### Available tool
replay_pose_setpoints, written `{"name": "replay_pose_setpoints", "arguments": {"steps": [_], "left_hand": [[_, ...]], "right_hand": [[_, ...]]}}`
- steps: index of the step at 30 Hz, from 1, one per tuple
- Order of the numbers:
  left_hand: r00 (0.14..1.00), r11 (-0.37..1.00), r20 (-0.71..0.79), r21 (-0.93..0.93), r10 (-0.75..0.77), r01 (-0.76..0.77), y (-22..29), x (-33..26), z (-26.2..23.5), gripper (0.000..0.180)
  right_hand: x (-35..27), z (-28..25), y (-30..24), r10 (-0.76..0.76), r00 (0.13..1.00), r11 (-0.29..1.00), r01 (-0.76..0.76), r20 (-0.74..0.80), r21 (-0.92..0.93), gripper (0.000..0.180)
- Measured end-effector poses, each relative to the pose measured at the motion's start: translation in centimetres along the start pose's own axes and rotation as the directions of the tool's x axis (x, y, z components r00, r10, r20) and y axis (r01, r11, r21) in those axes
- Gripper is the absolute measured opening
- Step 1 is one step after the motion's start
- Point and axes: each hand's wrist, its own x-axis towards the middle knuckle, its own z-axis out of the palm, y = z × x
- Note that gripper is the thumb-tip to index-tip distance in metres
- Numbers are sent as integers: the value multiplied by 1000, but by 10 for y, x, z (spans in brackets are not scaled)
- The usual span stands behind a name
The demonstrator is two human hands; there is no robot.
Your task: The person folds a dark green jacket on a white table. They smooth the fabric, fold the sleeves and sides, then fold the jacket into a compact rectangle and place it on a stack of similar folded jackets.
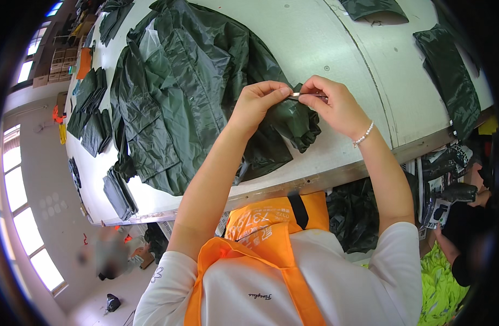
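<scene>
A dark green, shiny rain jacket [179, 92] lies spread over the white table in front of me. Above its sleeve end [304, 127], my left hand [262, 100] and my right hand [333, 102] meet, fingertips almost touching. My left thumb and forefinger are closed in a pinch at the jacket's edge, beside a tiny pale piece [295, 95]. A small, dark metal tool [321, 98], in shape like thread snips, is gripped in my right fingers. The fingers cover most of the tool and of what they pinch.
Folded dark green garments lie in stacks [92, 108] at the table's left and singly at the right [447, 76]. The table's edge [314, 182] runs close to my body. At the right, another person's arm [449, 247] shows near packaged goods and bright yellow-green cloth [442, 282].
</scene>
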Motion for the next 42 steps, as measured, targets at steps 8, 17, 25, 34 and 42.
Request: {"name": "replay_pose_setpoints", "arguments": {"steps": [8,17,25,34,42], "left_hand": [[999,997,9,-54,-46,46,4,2,-2,14],[999,999,27,21,-42,41,-1,9,-6,14],[994,995,53,30,-96,95,11,8,-4,13],[996,997,58,41,-71,69,14,8,-1,14],[997,990,-36,130,66,-61,10,4,-3,14]], "right_hand": [[8,-8,1,57,995,995,-50,83,-88,17],[4,-4,-7,43,997,999,-42,58,-16,20],[2,3,-12,-7,1000,980,9,11,-200,22],[4,9,-18,-59,998,974,55,-11,-220,20],[4,9,-16,-11,1000,985,12,8,-175,16]]}}
